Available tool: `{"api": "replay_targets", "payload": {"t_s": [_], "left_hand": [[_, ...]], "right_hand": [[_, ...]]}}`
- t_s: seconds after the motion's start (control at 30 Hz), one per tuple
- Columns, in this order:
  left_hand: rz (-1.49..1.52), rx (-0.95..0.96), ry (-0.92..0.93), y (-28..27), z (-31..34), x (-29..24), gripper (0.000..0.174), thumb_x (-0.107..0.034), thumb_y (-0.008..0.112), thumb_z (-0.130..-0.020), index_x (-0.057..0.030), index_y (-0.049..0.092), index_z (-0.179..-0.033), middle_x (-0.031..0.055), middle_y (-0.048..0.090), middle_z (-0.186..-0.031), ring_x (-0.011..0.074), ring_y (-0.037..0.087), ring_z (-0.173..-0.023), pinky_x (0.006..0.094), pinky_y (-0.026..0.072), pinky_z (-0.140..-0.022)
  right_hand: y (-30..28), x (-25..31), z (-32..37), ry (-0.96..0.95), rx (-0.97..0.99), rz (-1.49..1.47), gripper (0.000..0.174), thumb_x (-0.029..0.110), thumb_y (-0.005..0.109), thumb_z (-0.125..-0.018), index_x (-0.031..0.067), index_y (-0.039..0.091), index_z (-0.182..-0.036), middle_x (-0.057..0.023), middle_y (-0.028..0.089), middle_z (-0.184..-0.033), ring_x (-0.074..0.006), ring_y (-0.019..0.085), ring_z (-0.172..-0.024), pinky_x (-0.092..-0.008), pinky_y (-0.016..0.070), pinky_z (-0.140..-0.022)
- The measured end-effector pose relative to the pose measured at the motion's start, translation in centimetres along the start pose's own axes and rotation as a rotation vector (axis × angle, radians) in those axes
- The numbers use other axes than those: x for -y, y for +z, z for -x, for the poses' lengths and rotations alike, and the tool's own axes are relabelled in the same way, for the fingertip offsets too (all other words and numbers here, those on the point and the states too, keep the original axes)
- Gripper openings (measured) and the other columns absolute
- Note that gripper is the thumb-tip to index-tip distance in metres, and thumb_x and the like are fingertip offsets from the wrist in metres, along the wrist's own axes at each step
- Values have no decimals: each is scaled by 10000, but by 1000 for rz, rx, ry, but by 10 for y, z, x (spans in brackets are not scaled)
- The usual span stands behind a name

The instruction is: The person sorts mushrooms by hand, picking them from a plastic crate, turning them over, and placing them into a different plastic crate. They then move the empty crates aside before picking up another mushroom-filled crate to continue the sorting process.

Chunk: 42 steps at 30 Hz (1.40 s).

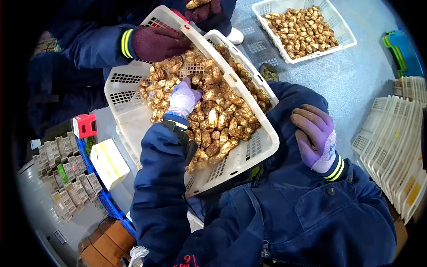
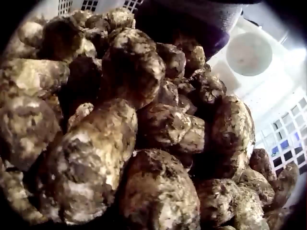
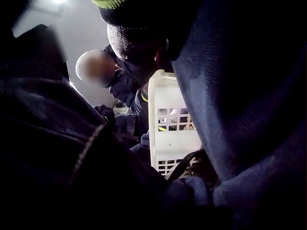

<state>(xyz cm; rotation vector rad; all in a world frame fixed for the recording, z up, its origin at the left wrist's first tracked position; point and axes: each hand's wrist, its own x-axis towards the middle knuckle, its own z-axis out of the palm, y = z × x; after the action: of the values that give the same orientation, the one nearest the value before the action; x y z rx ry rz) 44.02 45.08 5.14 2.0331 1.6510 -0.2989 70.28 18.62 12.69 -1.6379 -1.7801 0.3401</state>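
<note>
In the head view, my left hand (image 1: 184,97), in a purple-and-white glove, reaches into a white basket (image 1: 262,138) of brown, dirt-covered roots or tubers (image 1: 213,118). Its fingertips are down among the pieces; whether they grip one is hidden. The left wrist view shows part of the dark glove (image 2: 206,24) behind the heaped pieces (image 2: 158,187). My right hand (image 1: 316,139) lies apart from the basket over the dark blue clothing, fingers extended and holding nothing. In the right wrist view, its glove is mostly in shadow.
Another person's dark red glove (image 1: 160,43) is at the basket's far side. A second basket (image 1: 243,62) adjoins it; a third filled one (image 1: 307,55) stands on the blue floor. Stacked white baskets (image 1: 391,147) are at right, a white box (image 1: 109,162) and red stool (image 1: 84,126) at left.
</note>
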Motion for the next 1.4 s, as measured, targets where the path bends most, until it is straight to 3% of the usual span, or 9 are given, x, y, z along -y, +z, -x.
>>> {"api": "replay_targets", "payload": {"t_s": [0.2, 0.4, 0.53, 0.73, 0.87, 1.13, 1.23, 1.33, 1.4], "left_hand": [[-82, 107, -86, -2, -5, -2, 597, -218, 738, -714, 1, 577, -1247, 234, 669, -1054, 326, 654, -996, 388, 514, -861], [1174, 255, 326, -41, 67, 35, 516, -114, 564, -764, 21, 579, -1262, 81, 679, -913, 110, 613, -696, 234, 494, -678], [1429, 356, 460, -47, 108, 39, 676, -180, 558, -832, 56, 329, -1423, 131, 599, -1167, 165, 584, -813, 263, 461, -677], [1739, 396, 493, -55, 151, 32, 677, -349, 564, -932, 65, 331, -1415, 162, 603, -1141, 183, 648, -904, 252, 544, -697], [1440, 222, 522, -50, 166, 50, 548, -225, 538, -959, 19, 367, -1419, 131, 617, -1099, 181, 641, -871, 239, 509, -674], [1898, 425, 433, -38, 211, 39, 604, -342, 514, -978, 0, 323, -1438, 168, 613, -1143, 242, 658, -929, 270, 544, -711], [1604, 141, 388, -37, 233, 33, 570, -256, 551, -956, 14, 362, -1421, 161, 606, -1183, 206, 649, -925, 265, 532, -725], [1381, -157, 356, -39, 255, 25, 605, 7, 587, -853, 35, 368, -1417, 159, 605, -1199, 163, 628, -950, 245, 505, -810], [1198, -310, 414, -38, 268, 20, 670, 57, 607, -821, 27, 343, -1436, 160, 617, -1182, 176, 620, -985, 268, 497, -865]], "right_hand": [[0, 4, -2, -8, -20, 2, 365, 26, 608, -719, 22, 633, -1083, -147, 643, -1116, -370, 582, -1078, -438, 445, -938], [2, 8, 2, -9, -41, -1, 354, 38, 609, -734, 30, 636, -1088, -145, 645, -1109, -366, 579, -1084, -437, 445, -941], [5, 16, 5, 5, -64, 30, 335, 30, 603, -760, 29, 642, -1093, -152, 649, -1116, -368, 577, -1095, -435, 440, -956], [10, 20, 12, -2, -92, 57, 319, 29, 593, -788, 33, 641, -1104, -147, 648, -1137, -356, 573, -1113, -436, 431, -969], [13, 25, 13, -18, -103, 103, 312, 30, 591, -798, 37, 644, -1105, -138, 652, -1134, -341, 577, -1116, -434, 432, -973], [15, 28, 15, -45, -122, 118, 307, 27, 597, -791, 32, 645, -1094, -141, 656, -1113, -351, 584, -1094, -437, 440, -969], [13, 23, 14, -58, -94, 84, 313, 33, 599, -816, 23, 636, -1127, -147, 658, -1111, -320, 605, -1072, -404, 459, -943], [3, 45, 7, 334, -122, -425, 319, 59, 586, -865, 20, 620, -1180, -141, 662, -1108, -264, 623, -1041, -349, 475, -907], [-8, 72, -6, 202, -35, -441, 343, 109, 565, -913, 18, 586, -1243, -126, 660, -1106, -208, 627, -1014, -301, 480, -874]]}}
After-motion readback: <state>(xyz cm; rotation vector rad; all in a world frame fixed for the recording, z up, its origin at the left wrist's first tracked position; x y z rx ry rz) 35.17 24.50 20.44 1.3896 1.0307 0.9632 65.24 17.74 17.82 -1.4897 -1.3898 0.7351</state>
